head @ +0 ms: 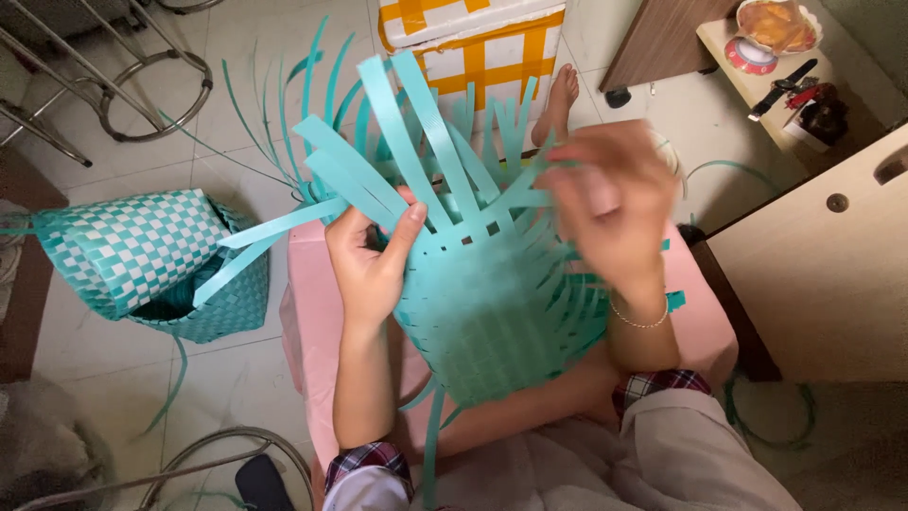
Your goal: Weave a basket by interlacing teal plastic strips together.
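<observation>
At centre, left hand (367, 265) pinches basket (492, 312) strips at 10 o'clock; right hand (605, 208), blurred, grip unclear; keep that weave tight.

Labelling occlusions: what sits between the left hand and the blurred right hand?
In the head view, the left hand and right hand are separated by the half-woven teal plastic-strip basket: its woven wall and loose upright strips fill that stretch.
</observation>
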